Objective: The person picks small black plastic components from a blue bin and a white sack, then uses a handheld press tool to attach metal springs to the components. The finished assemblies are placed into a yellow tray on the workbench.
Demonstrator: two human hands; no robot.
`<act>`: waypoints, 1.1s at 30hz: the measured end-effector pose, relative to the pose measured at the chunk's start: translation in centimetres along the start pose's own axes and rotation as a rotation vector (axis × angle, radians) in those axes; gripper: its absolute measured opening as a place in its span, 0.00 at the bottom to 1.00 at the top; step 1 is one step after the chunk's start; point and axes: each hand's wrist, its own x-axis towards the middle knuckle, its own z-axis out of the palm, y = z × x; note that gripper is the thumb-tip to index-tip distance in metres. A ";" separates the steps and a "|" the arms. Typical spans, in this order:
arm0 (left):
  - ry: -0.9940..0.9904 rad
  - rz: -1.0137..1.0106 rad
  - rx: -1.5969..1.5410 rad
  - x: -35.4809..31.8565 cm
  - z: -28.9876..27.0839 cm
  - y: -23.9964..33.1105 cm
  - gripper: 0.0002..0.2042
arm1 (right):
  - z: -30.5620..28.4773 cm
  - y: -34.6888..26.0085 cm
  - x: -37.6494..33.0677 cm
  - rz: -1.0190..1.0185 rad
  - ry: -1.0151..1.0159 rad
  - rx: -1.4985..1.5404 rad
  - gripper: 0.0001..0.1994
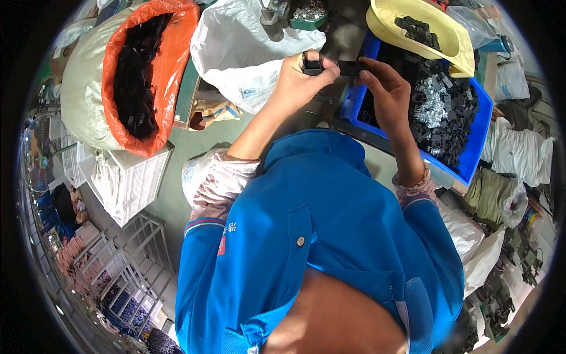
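item one: small black plastic part (pixel 312 62), squarish and blocky with a pale patch on its upper face. you have it pinched at the fingertips of your left hand (pixel 300 82), raised in front of your chest, its top face turned up toward you.

item two: flat black strip-like piece (pixel 352 68), dark and narrow, lying roughly level. you hold its right end in the fingers of your right hand (pixel 386 94); its left end reaches just beside the blocky part, whether touching it cannot be told. finer detail is too small to make out.
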 end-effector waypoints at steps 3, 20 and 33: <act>0.023 -0.081 -0.227 -0.3 0.4 -0.5 0.05 | -0.8 0.7 0.4 0.110 -0.030 0.020 0.14; -0.348 -0.399 -0.315 -1.9 -0.9 1.5 0.18 | -2.4 -3.2 2.9 0.101 -0.152 -0.086 0.12; -0.377 -0.394 -0.293 -1.8 0.3 1.3 0.17 | -3.4 -2.4 3.2 0.159 -0.241 -0.194 0.12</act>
